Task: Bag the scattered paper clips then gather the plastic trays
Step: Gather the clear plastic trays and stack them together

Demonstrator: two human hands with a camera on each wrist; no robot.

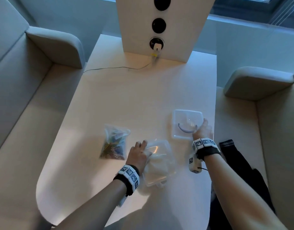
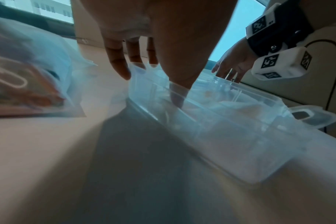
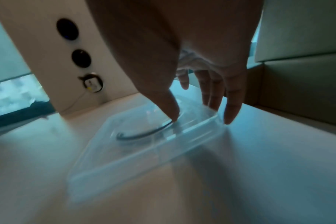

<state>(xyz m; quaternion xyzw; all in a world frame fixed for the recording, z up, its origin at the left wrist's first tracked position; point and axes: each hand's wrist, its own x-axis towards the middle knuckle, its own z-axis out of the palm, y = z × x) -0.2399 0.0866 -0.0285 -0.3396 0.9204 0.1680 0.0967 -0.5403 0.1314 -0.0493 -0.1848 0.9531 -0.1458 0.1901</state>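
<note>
This looks like a sitting booth in an office or a cafe. A long pale table stands between two soft grey padded benches, one on each side. At the far end a white post rises from the table with round power sockets in it. A charger and its cable are plugged in. A window is behind.

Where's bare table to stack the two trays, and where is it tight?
Free: the wide middle stretch between the cable and the far tray, and the near table edge left of the left hand. Crowded: the row of clip bag, near tray and right hand.
</note>
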